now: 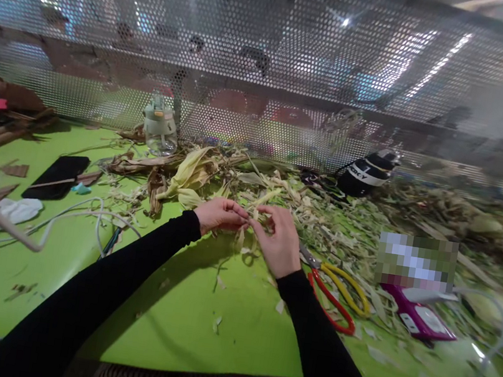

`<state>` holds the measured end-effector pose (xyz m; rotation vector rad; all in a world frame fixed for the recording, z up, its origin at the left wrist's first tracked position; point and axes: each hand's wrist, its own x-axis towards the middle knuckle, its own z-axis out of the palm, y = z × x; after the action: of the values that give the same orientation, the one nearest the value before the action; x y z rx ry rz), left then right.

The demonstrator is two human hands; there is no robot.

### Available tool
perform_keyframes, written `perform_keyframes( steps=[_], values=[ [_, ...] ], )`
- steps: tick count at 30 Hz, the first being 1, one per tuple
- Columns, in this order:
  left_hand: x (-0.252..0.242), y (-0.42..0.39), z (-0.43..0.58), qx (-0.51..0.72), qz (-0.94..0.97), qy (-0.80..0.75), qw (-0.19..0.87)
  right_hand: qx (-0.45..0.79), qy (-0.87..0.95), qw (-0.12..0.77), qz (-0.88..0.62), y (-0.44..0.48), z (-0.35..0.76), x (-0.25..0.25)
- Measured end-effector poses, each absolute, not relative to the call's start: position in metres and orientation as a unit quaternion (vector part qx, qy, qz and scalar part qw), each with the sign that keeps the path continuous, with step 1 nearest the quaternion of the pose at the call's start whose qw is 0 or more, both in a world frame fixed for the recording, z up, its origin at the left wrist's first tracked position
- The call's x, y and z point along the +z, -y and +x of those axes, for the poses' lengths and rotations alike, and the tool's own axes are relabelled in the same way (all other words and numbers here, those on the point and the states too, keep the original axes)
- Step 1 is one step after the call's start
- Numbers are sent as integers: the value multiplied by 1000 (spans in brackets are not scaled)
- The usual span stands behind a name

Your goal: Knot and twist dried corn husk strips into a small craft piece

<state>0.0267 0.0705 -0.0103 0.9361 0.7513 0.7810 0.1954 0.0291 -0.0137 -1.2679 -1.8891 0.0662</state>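
Observation:
My left hand [219, 216] and my right hand [277, 241] meet fingertip to fingertip above the green table [206, 333]. Both are closed in a pinch on a thin pale strip of corn husk [240, 240], whose end hangs below the fingers. The fingertips hide most of the strip. Just beyond my left hand lies a larger yellow-green corn husk [190, 173]. Scissors with one red and one yellow handle [345, 284] rest beside my right wrist, partly hidden by it.
Husk scraps [344, 227] spread across the table's back and right. A black phone [57, 177], white cables [55, 219] and a crumpled tissue [9, 210] lie at left. A clear bottle [160, 127] and a black bottle [361, 176] are near the perforated metal screen [245, 105]. A magenta device [425, 318] sits right.

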Motion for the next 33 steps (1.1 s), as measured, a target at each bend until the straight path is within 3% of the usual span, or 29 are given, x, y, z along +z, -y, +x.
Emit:
perform_keyframes(
  steps=[3,7,14,22,27,33],
  values=[
    [-9,-70,29,408,418,-354,730,-83,820,372,-426,-25,191,-13],
    [-6,-67,31,412,439,-363,711,-103,873,330,-343,-23,188,-14],
    [-4,-67,30,381,516,-330,693,14,794,457,-400,-26,190,-20],
    [-7,-70,28,364,513,-328,705,122,826,417,-358,-26,200,-10],
    [-12,-70,30,342,525,-292,723,111,783,464,-400,-28,199,-9],
    [-12,-66,35,356,549,-313,688,252,705,481,-456,-30,193,-15]
  ],
)
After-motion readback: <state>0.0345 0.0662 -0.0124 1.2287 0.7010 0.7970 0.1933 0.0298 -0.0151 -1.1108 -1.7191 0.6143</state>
